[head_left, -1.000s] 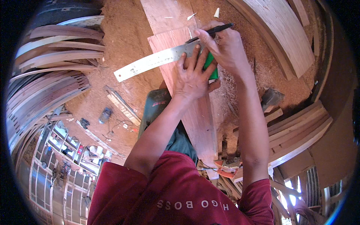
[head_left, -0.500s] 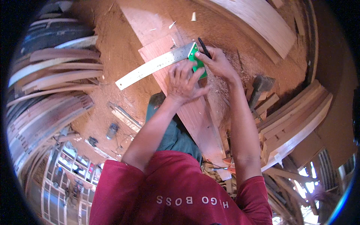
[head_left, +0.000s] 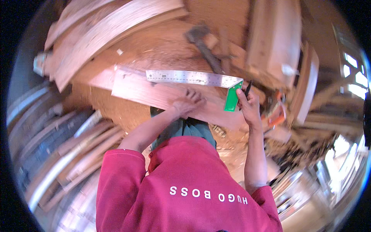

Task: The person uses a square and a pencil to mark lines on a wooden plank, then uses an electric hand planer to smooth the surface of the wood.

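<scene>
My right hand (head_left: 250,108) grips the green handle of a try square (head_left: 233,98). Its steel blade extends left above a wooden board (head_left: 139,91). A dark pen-like marker (head_left: 248,88) sticks up from the same hand, between the fingers. My left hand (head_left: 189,103) is on the board near its middle, fingers bent and closed on the wood; blur hides the exact grip. The board lies crosswise in front of me, over my legs.
A hammer-like tool with a dark head (head_left: 196,34) lies on the sawdust beyond the board. Curved planks (head_left: 116,29) are stacked far left, more timber (head_left: 274,42) far right. An orange tool (head_left: 277,115) sits right of my right hand. Slats (head_left: 83,154) pile up at left.
The view has swung round, so the board now lies more crosswise. The try square has moved right in my right hand, and my left hand has left its handle for the board.
</scene>
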The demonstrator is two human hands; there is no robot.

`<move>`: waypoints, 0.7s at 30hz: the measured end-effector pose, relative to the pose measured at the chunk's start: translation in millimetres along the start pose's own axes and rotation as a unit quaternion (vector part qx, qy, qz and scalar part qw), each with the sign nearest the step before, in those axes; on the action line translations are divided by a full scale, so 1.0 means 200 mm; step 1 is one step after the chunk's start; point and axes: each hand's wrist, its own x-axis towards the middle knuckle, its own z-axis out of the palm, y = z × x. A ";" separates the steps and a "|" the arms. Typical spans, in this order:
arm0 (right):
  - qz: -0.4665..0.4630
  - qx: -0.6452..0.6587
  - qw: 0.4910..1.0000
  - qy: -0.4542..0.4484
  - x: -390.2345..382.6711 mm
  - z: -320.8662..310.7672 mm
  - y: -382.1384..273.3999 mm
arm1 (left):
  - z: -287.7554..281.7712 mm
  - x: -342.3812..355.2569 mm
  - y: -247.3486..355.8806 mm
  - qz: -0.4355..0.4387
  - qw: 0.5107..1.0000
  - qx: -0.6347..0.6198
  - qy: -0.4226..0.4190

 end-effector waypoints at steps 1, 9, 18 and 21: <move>0.016 0.031 0.999 0.039 -0.13 -0.08 0.05 | -0.03 0.02 -0.02 0.006 1.000 0.021 -0.017; 0.009 0.271 0.903 0.332 -1.10 -0.38 0.66 | -0.30 0.06 -0.14 -0.003 0.988 0.141 0.067; 0.021 0.486 0.718 0.498 -1.57 -0.03 1.16 | -0.33 -0.20 0.14 -0.092 0.992 0.072 0.043; 0.032 0.525 0.668 0.526 -1.61 0.09 1.25 | -0.37 -0.20 0.17 -0.006 0.989 0.146 -0.034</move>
